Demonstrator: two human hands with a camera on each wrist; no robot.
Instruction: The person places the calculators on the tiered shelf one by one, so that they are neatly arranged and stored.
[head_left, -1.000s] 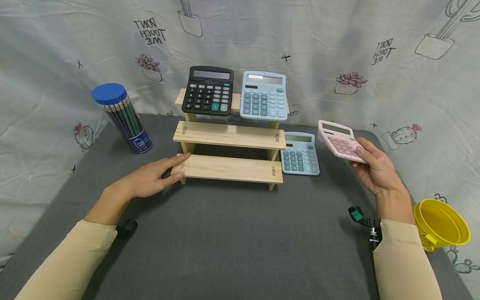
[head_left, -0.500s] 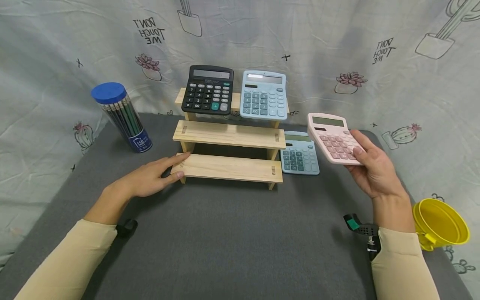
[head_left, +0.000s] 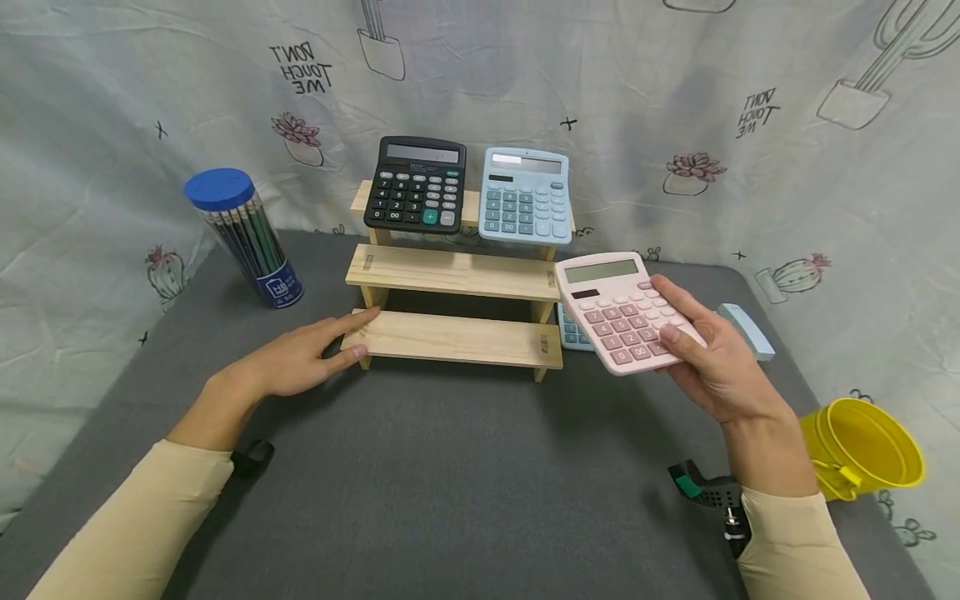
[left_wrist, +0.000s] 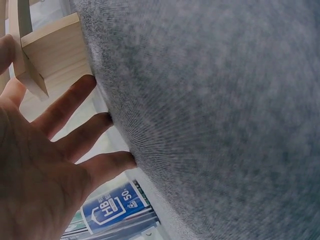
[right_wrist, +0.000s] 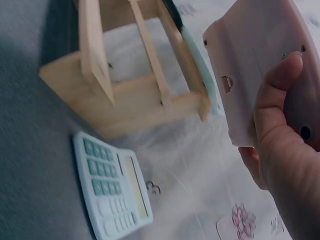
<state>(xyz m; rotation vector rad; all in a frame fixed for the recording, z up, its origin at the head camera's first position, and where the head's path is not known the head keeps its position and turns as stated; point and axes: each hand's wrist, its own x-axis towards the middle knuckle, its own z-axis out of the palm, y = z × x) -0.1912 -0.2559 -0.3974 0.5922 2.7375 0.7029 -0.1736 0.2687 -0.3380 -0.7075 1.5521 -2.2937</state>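
My right hand [head_left: 716, 367] grips a pink calculator [head_left: 622, 308] by its lower right side, thumb on the keys and fingers behind; its back shows in the right wrist view. The calculator is held off the table beside the right end of a three-tier wooden shelf [head_left: 457, 337]. My left hand [head_left: 292, 362] touches the left end of the lowest tier with thumb and index finger, its other fingers [left_wrist: 80, 135] spread out. On the top tier lean a black calculator [head_left: 416, 192] and a light blue calculator [head_left: 525, 200]. Another blue calculator [right_wrist: 107, 190] lies on the table, mostly hidden behind the pink one in the head view.
A blue-lidded tub of pencils [head_left: 251, 242] stands at the left. At the right edge is a yellow bucket [head_left: 862, 450]. A light blue object [head_left: 746, 329] lies behind my right hand. A printed curtain [head_left: 600, 83] hangs behind the grey table [head_left: 420, 483].
My right hand has brought the pink calculator leftward and nearer the shelf, turning its face upright toward the camera. The blue calculator on the table is now largely covered. My left hand stays put.
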